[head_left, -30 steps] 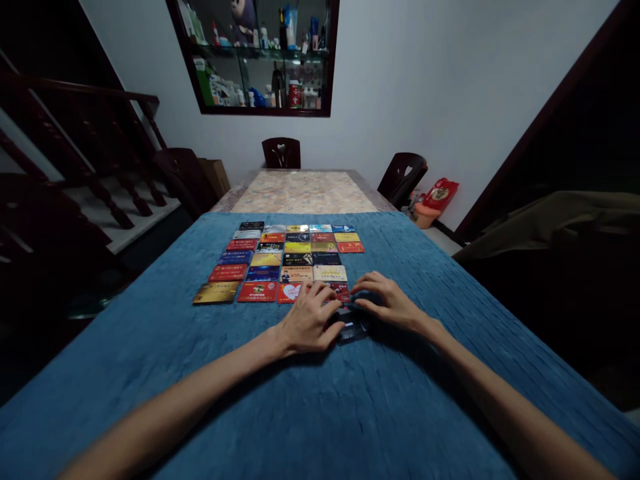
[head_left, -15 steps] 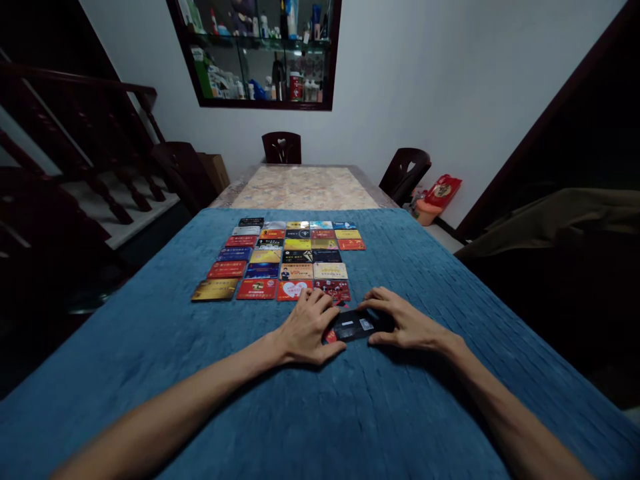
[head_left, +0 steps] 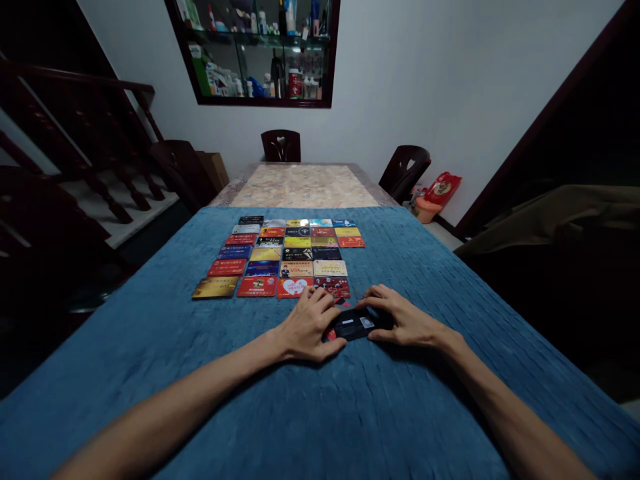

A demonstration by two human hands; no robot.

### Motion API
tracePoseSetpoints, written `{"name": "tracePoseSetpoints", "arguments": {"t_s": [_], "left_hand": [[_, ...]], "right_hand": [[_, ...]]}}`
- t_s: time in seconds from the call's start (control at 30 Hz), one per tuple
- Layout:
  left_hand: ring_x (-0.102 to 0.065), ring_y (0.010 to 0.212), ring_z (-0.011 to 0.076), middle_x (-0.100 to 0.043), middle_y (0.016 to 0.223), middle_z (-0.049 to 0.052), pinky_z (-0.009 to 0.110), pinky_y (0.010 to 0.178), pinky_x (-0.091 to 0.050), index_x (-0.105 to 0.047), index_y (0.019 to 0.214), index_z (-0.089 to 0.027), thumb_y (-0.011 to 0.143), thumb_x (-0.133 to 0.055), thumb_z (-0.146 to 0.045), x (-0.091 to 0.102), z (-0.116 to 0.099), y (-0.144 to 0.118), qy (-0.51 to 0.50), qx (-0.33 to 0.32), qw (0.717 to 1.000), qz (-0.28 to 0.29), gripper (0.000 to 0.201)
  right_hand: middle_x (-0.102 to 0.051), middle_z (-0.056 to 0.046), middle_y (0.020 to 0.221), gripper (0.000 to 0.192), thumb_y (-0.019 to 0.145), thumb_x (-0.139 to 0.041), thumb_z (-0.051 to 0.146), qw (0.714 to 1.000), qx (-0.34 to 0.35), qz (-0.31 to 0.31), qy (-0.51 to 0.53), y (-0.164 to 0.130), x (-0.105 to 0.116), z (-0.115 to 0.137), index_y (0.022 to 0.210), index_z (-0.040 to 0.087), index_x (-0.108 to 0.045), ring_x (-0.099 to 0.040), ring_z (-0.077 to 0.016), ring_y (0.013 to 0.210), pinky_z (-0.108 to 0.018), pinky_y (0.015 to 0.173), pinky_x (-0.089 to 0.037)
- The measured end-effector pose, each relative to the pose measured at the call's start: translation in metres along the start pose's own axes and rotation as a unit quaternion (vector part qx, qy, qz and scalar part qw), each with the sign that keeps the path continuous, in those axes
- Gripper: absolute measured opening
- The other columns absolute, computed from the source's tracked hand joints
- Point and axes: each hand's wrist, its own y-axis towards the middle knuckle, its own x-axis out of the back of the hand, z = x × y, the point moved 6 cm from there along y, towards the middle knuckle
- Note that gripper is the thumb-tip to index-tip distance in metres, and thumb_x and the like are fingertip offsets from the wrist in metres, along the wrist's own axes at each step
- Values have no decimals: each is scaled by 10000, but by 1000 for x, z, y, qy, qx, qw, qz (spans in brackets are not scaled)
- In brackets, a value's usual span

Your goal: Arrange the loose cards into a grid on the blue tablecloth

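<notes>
Out past the left hand [head_left: 309, 325], up and to its left, a grid of cards [head_left: 285, 257] lies face up in neat rows on the blue cloth [head_left: 150, 347] that covers the table; the nearest row sits just beyond the knuckles, a gold card [head_left: 216, 287] at its far left end. The left hand rests palm down with fingers loosely spread, its fingertips touching the left edge of a small stack of cards [head_left: 356, 324], dark card on top, that lies flat on the cloth between the two hands. A red sliver of a lower card peeks out by the left thumb. The right hand [head_left: 404, 319] cups the stack's right end, fingers curled over the far edge and thumb at the near edge, pinching it lightly. Such cards look thin, stiff, light and slick, so the stack would likely slide apart if squeezed unevenly; holding it by the short ends or long edges, with both hands squaring it, seems safest, and the soft cloth should let a fingertip dip under an edge. Compared with half a second ago, the hands and stack have barely shifted; a second ago the fingers overlapped the stack more and hid most of the dark top card.
</notes>
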Motion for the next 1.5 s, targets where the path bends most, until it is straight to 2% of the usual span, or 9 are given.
{"name": "tracePoseSetpoints", "arguments": {"t_s": [0.4,0.7,1.0,1.23,1.5], "left_hand": [[-501,893,228,-646,910,88,405,809,-340,-687,971,-155,934,-519,-388,1,7,-1,-40,10,999,-34,290],[-511,875,208,-683,927,96,397,813,-359,-656,1079,-142,1041,-307,-286,1,14,1,-65,43,996,-41,380],[-535,867,219,-688,916,105,386,801,-382,-620,1133,-130,988,-369,-171,-2,22,2,-75,75,993,-49,292],[-562,900,224,-695,980,107,386,824,-406,-599,1193,-139,978,-397,-171,-4,29,1,-100,92,988,-70,297],[-582,914,228,-699,1025,112,395,830,-429,-594,1197,-144,972,-417,-170,-3,30,1,-109,102,986,-74,288]], "right_hand": [[-639,-104,1082,331,958,-547,433,998,48,-34,33,0,7,7,1132,195,-697,-570,-230,1020,-427,932,-451],[-706,-86,995,265,996,-477,324,992,45,-114,31,4,7,-4,1069,208,-704,-617,-212,945,-373,847,-504],[-713,-84,935,250,924,-500,190,985,26,-166,25,6,7,-9,1085,208,-690,-633,-205,878,-355,770,-522],[-712,-72,937,253,902,-528,218,979,21,-196,47,5,9,-7,1107,211,-675,-649,-205,879,-361,782,-531],[-717,-80,978,269,901,-540,234,980,16,-195,45,4,8,-7,1136,231,-670,-658,-225,898,-406,813,-543]]}}
